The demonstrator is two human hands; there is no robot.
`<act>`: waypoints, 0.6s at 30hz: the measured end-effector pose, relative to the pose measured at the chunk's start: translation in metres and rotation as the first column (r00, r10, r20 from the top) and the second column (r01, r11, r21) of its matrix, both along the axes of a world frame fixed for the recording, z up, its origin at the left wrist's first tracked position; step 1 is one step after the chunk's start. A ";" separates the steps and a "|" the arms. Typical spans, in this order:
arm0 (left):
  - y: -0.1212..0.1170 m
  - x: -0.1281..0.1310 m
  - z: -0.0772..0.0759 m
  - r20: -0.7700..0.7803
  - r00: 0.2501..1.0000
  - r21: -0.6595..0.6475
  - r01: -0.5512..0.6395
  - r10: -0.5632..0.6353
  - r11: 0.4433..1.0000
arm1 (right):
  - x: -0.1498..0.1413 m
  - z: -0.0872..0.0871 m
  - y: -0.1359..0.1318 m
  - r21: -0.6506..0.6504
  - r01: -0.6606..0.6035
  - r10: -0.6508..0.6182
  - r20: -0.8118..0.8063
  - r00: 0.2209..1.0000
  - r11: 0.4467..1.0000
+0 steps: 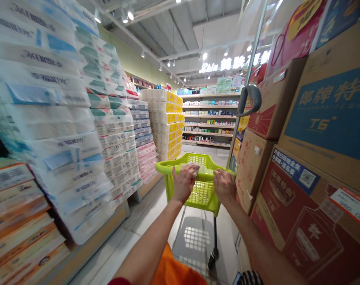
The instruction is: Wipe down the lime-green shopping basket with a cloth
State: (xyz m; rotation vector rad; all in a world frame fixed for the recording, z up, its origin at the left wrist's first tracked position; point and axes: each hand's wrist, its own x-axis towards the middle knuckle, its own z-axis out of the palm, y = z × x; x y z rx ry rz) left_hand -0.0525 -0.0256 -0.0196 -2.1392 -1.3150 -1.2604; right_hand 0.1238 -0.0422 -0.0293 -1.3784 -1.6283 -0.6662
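A lime-green plastic shopping cart (172, 168) stands in a store aisle just ahead of me. My left hand (184, 182) is wrapped round the left part of its handle bar. My right hand (224, 185) grips the right part of the same bar, fingers curled over it. The basket's mesh shows between and below my hands, and I see nothing inside it. One black wheel (213, 259) shows on the tiled floor beneath.
Stacked tissue and paper packs (64, 130) line the left side of the aisle. Cardboard and red boxes (310, 158) are piled close on the right, with a metal pole (247, 85). Product shelves (211, 122) cross the far end. Pale floor tiles (150, 215) run ahead.
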 end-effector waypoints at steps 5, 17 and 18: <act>0.004 -0.019 0.011 0.148 0.975 -0.061 -0.157 0.165 0.986 | 0.007 0.002 0.000 0.016 -0.089 0.090 -0.160 0.983 0.996; -0.021 -0.047 0.002 0.247 0.931 -0.081 -0.254 0.267 0.964 | -0.004 -0.003 -0.024 0.070 -0.088 0.095 -0.096 0.991 0.994; -0.025 -0.044 0.002 0.237 0.940 -0.081 -0.233 0.246 0.969 | -0.005 -0.004 -0.026 0.078 -0.082 0.090 -0.099 0.991 0.994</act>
